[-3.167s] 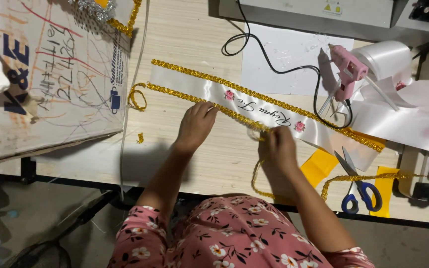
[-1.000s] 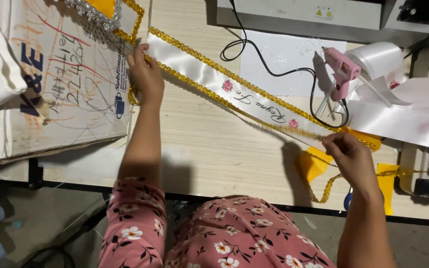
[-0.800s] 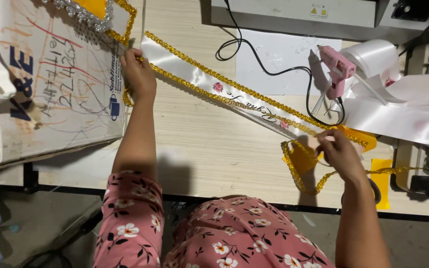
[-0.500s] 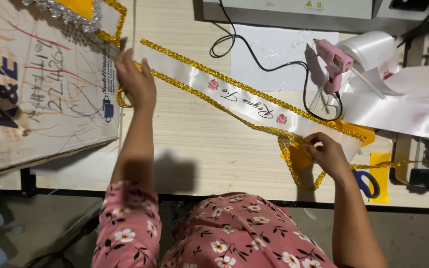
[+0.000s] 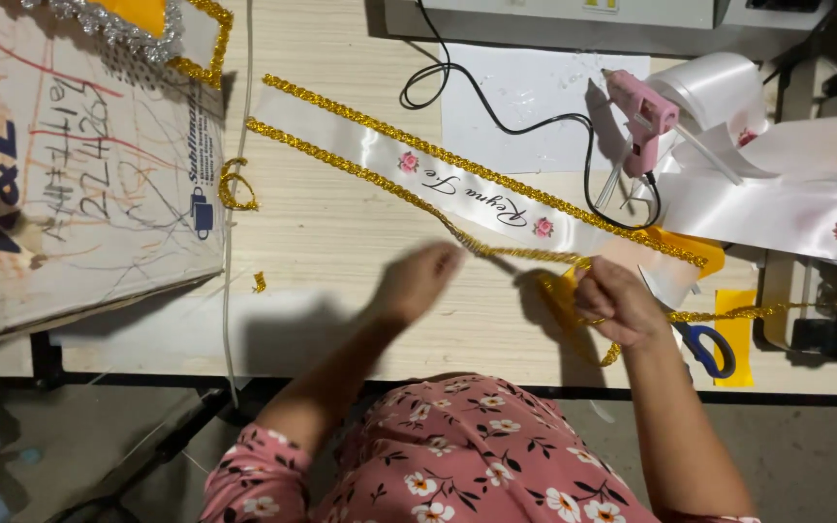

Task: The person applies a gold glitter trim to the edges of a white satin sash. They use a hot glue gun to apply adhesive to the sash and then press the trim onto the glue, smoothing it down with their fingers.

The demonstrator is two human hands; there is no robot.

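A white satin sash (image 5: 380, 155) with rose prints and dark script lies diagonally across the wooden table (image 5: 341, 242). Gold sequin trim (image 5: 341, 167) runs along both of its long edges. My right hand (image 5: 617, 300) is closed on a loose length of the gold trim near the sash's right end. My left hand (image 5: 418, 281) is blurred. It hovers at the lower edge of the sash's middle, close to the trim, and its grip is unclear.
A pink glue gun (image 5: 641, 107) with a black cord stands on white paper (image 5: 525, 97). Blue-handled scissors (image 5: 704, 344) lie by my right hand. More white ribbon (image 5: 777, 203) and a roll (image 5: 719, 87) lie at the right, and scribbled cardboard (image 5: 79, 165) at the left.
My left hand has left the sash's far left end and swung right to its middle, near my right hand. My right hand has stayed at the right end on the trim.
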